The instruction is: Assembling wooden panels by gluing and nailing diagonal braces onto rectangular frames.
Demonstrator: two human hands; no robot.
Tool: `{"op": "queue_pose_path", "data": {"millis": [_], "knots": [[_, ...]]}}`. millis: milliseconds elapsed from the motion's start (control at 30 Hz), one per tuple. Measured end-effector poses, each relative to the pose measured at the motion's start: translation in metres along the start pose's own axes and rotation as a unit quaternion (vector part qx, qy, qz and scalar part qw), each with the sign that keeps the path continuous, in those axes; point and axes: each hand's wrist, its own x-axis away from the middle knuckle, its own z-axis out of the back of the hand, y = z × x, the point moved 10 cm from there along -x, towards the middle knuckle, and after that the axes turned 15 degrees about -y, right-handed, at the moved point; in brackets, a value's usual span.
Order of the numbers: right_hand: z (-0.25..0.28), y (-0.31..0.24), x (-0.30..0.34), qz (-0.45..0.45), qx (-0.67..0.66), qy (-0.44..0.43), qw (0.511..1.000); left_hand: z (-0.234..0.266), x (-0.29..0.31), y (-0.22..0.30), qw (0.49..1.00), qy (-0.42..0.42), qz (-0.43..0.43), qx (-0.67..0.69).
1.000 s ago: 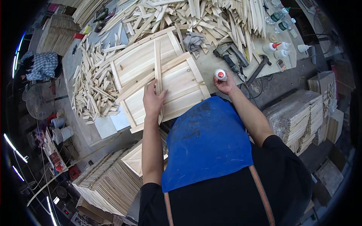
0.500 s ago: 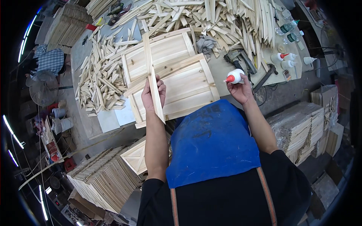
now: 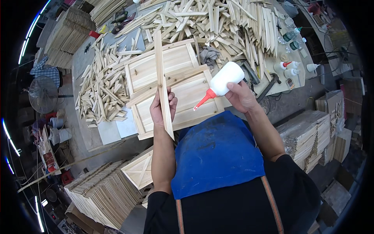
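Observation:
My left hand is closed around a long, thin wooden strip with a slanted lower end, held up over the work. A shorter piece seems to lie against it, though I cannot tell for certain. In my right hand is a white glue bottle, tilted so its red nozzle points down and to the left, toward the strip but apart from it. Beneath both hands rests a framed wooden panel on the table. Another framed panel lies just beyond it.
Loose wooden strips are heaped at the left, with a larger pile along the back. A hammer, a grey cloth and several more glue bottles sit at the right. Stacked panels stand on the floor at lower left.
The glue bottle in my right hand has come up closer and tipped from pointing along its length to lying slantwise, nozzle down-left. My left hand has shifted slightly right and down with the strip.

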Motion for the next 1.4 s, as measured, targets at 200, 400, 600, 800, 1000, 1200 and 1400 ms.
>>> {"op": "queue_pose_path", "data": {"millis": [200,400,600,800,1000,1200,1400], "knots": [[-0.035,-0.004,-0.005,0.005,0.049,-0.026,0.998,-0.009,0.006,-0.004,0.999,-0.041,0.005,0.01],[-0.027,0.003,-0.002,-0.011,0.013,-0.013,1.0,-0.001,0.012,-0.006,0.998,-0.042,0.031,-0.021],[-0.02,0.005,0.002,-0.015,0.001,0.004,1.0,0.002,0.01,-0.004,0.997,-0.054,0.032,-0.047],[-0.017,0.005,0.005,-0.007,0.002,0.018,1.0,-0.004,0.012,-0.003,0.99,0.01,0.045,-0.131],[0.001,0.013,0.011,-0.017,-0.005,0.032,0.999,-0.031,0.01,-0.003,0.988,-0.139,0.056,0.034],[-0.002,0.01,0.004,-0.02,-0.008,0.027,0.999,-0.012,0.005,0.004,0.997,-0.068,0.029,0.015],[-0.004,0.013,0.006,-0.028,-0.004,0.022,0.999,-0.01,0.005,0.007,0.995,-0.092,0.026,-0.01]]}}
